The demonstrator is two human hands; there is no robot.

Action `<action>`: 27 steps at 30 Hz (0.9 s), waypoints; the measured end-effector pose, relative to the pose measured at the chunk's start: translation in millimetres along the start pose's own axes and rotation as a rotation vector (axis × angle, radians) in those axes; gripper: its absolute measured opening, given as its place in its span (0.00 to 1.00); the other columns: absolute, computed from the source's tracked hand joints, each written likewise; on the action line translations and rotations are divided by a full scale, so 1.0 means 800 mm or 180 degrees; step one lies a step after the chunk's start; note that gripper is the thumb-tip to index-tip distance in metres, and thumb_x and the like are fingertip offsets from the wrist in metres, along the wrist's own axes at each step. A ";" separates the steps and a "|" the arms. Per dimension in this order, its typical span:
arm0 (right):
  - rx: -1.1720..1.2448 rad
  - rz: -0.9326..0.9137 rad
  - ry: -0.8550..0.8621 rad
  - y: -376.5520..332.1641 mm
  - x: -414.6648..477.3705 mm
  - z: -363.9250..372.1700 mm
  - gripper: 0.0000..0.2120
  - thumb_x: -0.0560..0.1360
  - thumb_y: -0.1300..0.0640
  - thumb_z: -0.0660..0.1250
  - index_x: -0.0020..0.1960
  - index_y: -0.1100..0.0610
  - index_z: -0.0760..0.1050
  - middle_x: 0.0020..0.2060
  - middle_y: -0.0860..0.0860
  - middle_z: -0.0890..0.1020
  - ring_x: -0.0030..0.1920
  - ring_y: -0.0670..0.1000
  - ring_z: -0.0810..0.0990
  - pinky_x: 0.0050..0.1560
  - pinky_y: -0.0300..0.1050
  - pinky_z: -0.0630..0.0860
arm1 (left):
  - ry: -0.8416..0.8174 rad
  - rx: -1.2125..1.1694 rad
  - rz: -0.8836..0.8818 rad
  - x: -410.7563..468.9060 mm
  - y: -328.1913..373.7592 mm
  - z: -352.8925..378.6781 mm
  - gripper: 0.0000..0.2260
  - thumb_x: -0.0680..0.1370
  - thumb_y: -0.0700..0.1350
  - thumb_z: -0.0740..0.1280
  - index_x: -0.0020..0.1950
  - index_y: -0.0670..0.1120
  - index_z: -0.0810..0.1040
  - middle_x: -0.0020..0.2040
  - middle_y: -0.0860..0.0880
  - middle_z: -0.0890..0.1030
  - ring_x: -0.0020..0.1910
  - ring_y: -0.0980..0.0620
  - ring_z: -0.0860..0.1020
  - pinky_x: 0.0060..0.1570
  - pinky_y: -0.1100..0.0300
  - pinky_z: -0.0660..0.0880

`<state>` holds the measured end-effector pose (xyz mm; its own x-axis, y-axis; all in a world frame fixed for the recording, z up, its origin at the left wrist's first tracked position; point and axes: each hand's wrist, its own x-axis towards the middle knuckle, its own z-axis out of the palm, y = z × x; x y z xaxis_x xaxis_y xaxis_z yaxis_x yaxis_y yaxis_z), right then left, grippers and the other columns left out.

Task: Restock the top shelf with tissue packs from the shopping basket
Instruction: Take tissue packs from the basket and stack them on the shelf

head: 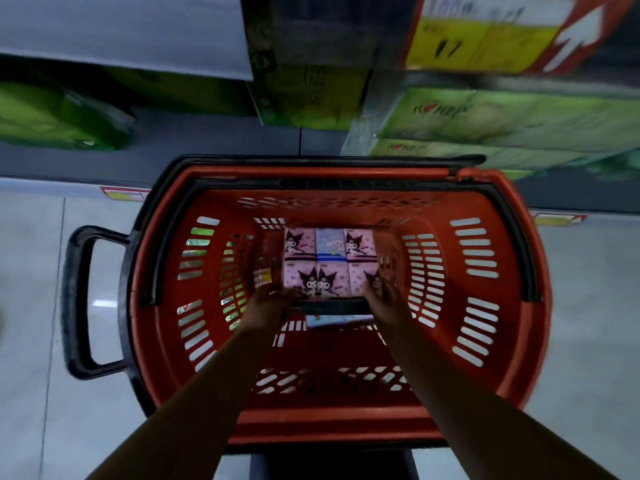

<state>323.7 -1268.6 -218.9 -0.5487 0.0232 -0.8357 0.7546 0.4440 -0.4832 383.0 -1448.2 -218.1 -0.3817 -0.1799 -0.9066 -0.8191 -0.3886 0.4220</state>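
Observation:
A red shopping basket (498, 258) with black handles stands on the floor below me. At its bottom lies a pink tissue pack (329, 261) printed with cartoon figures, with one pale blue panel. My left hand (268, 301) grips the pack's near left corner. My right hand (384, 301) grips its near right corner. Both arms reach down into the basket. A second, pale pack (337, 320) lies flat just under the first, between my wrists.
Green tissue packs (502, 119) fill the low shelves behind the basket, with a green box (304, 95) at centre and a yellow price sign (485, 39) at top right. A black side handle (79, 299) sticks out left. Grey floor tiles surround the basket.

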 end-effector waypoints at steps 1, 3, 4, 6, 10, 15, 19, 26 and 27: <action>0.0002 -0.0036 0.0041 0.001 -0.009 -0.002 0.22 0.80 0.51 0.60 0.71 0.59 0.65 0.65 0.52 0.71 0.67 0.52 0.68 0.64 0.41 0.63 | -0.0004 -0.0001 0.0048 -0.009 -0.002 -0.001 0.04 0.80 0.37 0.61 0.50 0.42 0.76 0.50 0.42 0.80 0.46 0.49 0.79 0.41 0.60 0.77; -0.0122 -0.0207 0.0083 -0.005 -0.032 -0.006 0.18 0.79 0.50 0.61 0.67 0.53 0.70 0.62 0.50 0.75 0.63 0.51 0.73 0.65 0.47 0.67 | 0.0074 -0.0075 0.0142 -0.036 0.004 0.000 0.08 0.79 0.37 0.62 0.57 0.40 0.76 0.49 0.43 0.80 0.46 0.50 0.78 0.44 0.59 0.75; -0.0221 -0.0266 0.0047 -0.007 -0.043 -0.010 0.16 0.79 0.49 0.60 0.66 0.52 0.72 0.61 0.52 0.77 0.60 0.53 0.75 0.62 0.51 0.70 | 0.0112 -0.0131 0.0137 -0.046 0.006 -0.001 0.11 0.79 0.38 0.63 0.60 0.39 0.74 0.51 0.43 0.80 0.47 0.50 0.78 0.46 0.58 0.75; -0.0387 -0.0385 -0.0045 -0.015 -0.064 -0.018 0.14 0.79 0.48 0.59 0.62 0.51 0.73 0.56 0.57 0.80 0.55 0.58 0.79 0.57 0.55 0.74 | 0.0084 -0.0242 0.0138 -0.067 0.010 -0.004 0.14 0.78 0.39 0.64 0.63 0.38 0.73 0.55 0.41 0.80 0.49 0.49 0.79 0.49 0.57 0.76; -0.0243 -0.0523 -0.0030 -0.041 -0.118 -0.043 0.11 0.77 0.47 0.63 0.56 0.50 0.75 0.45 0.50 0.82 0.53 0.58 0.80 0.43 0.45 0.76 | 0.0112 -0.0389 0.0265 -0.122 0.026 -0.008 0.13 0.77 0.39 0.65 0.60 0.37 0.74 0.52 0.40 0.81 0.47 0.48 0.81 0.47 0.54 0.78; 0.0189 -0.0458 -0.0047 -0.080 -0.193 -0.075 0.24 0.73 0.46 0.68 0.67 0.51 0.70 0.55 0.47 0.78 0.56 0.49 0.75 0.58 0.45 0.68 | -0.0086 -0.0815 0.0361 -0.218 0.049 0.001 0.14 0.75 0.42 0.66 0.60 0.42 0.74 0.53 0.40 0.81 0.45 0.46 0.84 0.37 0.55 0.81; 0.0216 -0.0611 -0.0368 -0.107 -0.260 -0.105 0.17 0.72 0.43 0.66 0.60 0.41 0.70 0.52 0.39 0.77 0.53 0.43 0.77 0.60 0.48 0.73 | -0.0012 -0.0742 0.0538 -0.300 0.070 0.010 0.19 0.73 0.45 0.69 0.63 0.45 0.75 0.56 0.41 0.82 0.51 0.42 0.83 0.47 0.46 0.81; 0.0698 -0.0981 0.0013 -0.169 -0.386 -0.144 0.13 0.70 0.47 0.69 0.52 0.36 0.72 0.55 0.43 0.79 0.56 0.48 0.79 0.57 0.51 0.77 | -0.0203 -0.0335 0.1221 -0.442 0.155 0.011 0.11 0.73 0.44 0.67 0.54 0.51 0.82 0.52 0.45 0.84 0.51 0.42 0.83 0.50 0.43 0.80; 0.0721 -0.1018 0.0054 -0.178 -0.403 -0.149 0.12 0.70 0.47 0.70 0.52 0.36 0.73 0.55 0.44 0.80 0.56 0.48 0.79 0.58 0.51 0.76 | -0.0216 -0.0265 0.1306 -0.460 0.165 0.009 0.10 0.73 0.44 0.68 0.53 0.52 0.82 0.53 0.45 0.84 0.52 0.41 0.82 0.50 0.42 0.79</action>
<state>350.2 -1232.3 150.6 -0.7736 -0.0688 -0.6299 0.6037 0.2221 -0.7656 412.0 -1426.6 171.5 -0.6985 -0.2761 -0.6602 -0.5571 -0.3693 0.7438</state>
